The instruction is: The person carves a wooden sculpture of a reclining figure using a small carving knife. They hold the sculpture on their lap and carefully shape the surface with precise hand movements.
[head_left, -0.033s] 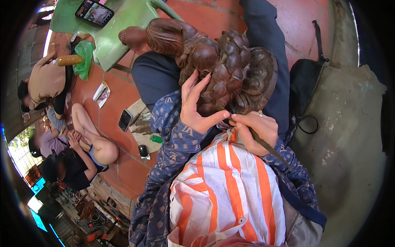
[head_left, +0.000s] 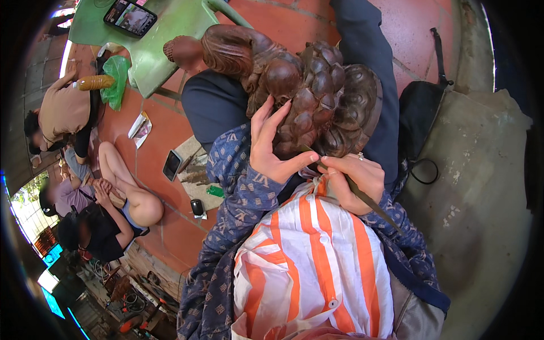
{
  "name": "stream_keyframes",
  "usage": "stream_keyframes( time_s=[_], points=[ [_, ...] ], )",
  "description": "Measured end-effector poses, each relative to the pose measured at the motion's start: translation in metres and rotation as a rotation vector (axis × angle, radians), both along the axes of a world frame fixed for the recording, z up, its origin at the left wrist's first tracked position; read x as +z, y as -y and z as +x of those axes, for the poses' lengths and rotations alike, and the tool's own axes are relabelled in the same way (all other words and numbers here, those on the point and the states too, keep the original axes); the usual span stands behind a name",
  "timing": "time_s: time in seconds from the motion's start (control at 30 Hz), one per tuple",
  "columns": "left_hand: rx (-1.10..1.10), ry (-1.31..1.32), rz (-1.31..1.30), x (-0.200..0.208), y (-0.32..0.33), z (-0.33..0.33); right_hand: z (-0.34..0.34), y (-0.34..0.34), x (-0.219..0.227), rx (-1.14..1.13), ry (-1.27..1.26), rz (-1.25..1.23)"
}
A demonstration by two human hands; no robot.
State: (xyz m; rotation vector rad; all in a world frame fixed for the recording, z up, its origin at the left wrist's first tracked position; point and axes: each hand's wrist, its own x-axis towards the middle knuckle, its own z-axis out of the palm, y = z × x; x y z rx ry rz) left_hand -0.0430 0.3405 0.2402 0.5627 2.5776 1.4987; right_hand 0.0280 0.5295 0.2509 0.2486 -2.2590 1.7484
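A dark brown carved wooden statue (head_left: 283, 79), a seated figure on a lotus base (head_left: 354, 105), lies on its side across my lap with the head to the left. My left hand (head_left: 269, 144) rests against the lotus petals, its fingers stretched and apart. The left thumb reaches to the tip of a thin, flat metal tool like a file (head_left: 371, 203). Around that tool my right hand (head_left: 357, 178), with a ring on one finger, is closed. The tool's tip is at the lower edge of the petals, and its tail slants down past my right wrist.
At upper left, a green plastic chair (head_left: 170, 28) bears a phone (head_left: 130, 18). On the tiled floor to the left, a mat (head_left: 195, 170) holds several carving tools, beside another phone (head_left: 172, 165). People sit further left. A black bag (head_left: 422, 116) lies at right.
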Motion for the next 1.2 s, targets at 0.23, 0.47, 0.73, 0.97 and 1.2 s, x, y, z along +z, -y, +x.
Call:
stream_keyframes(
  time_s=[0.23, 0.47, 0.73, 0.97, 1.2],
  points=[
    [0.025, -0.042, -0.017, -0.001, -0.003, -0.001, 0.004, -0.005, 0.005, -0.028, -0.016, 0.032],
    [0.001, -0.018, -0.025, 0.0, 0.0, 0.001, 0.003, 0.0, -0.002, 0.002, -0.047, 0.036],
    [-0.018, -0.045, -0.003, -0.002, 0.004, -0.004, 0.004, 0.0, -0.007, 0.054, -0.096, 0.024],
    [0.088, -0.12, -0.056, -0.006, -0.011, 0.006, 0.014, -0.008, -0.011, -0.007, -0.049, 0.193],
    [-0.018, -0.05, 0.002, -0.006, 0.003, -0.003, 0.001, -0.003, -0.011, 0.067, -0.1, -0.007]
  ],
)
